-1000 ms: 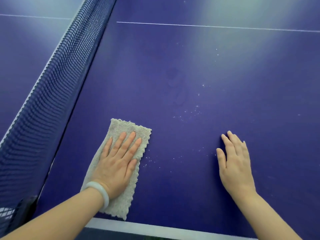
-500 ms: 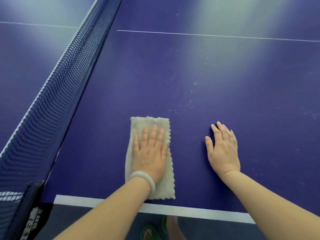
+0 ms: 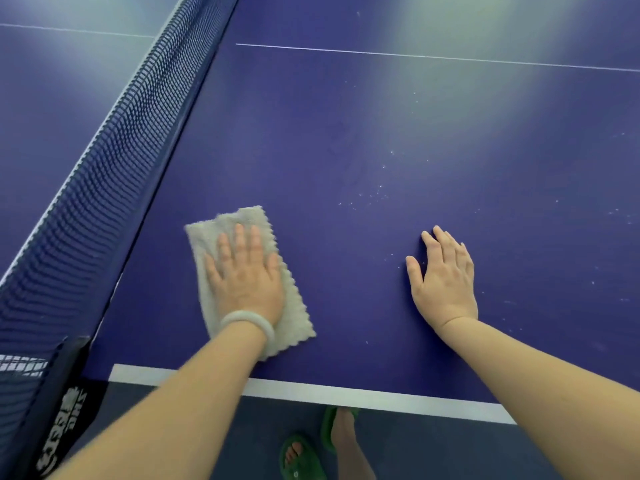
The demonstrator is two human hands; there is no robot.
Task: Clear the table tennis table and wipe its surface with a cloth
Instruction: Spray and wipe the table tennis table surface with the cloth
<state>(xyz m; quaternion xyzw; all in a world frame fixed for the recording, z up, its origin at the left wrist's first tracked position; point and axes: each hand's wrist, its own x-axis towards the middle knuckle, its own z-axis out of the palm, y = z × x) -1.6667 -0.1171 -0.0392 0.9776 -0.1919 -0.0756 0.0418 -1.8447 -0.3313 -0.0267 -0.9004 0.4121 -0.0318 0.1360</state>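
Note:
A beige cloth (image 3: 294, 317) lies flat on the blue table tennis table (image 3: 363, 116), close to its near white edge line. My left hand (image 3: 247, 275) presses flat on the cloth with straight fingers, a pale bangle on the wrist. My right hand (image 3: 445, 278) rests palm down on the bare table surface to the right, fingers straight, holding nothing. Small white specks (image 3: 370, 195) dot the surface beyond and between the hands.
The dark blue net (image 3: 104, 161) runs diagonally along the left, with its post and clamp (image 3: 59, 403) at the lower left corner. The white edge line (image 3: 346, 393) marks the near side. Below it are the floor and my feet in green slippers (image 3: 301, 455).
My left hand slid the cloth from near the net to the right and back a little toward the left, turning it. My right hand stayed flat on the table.

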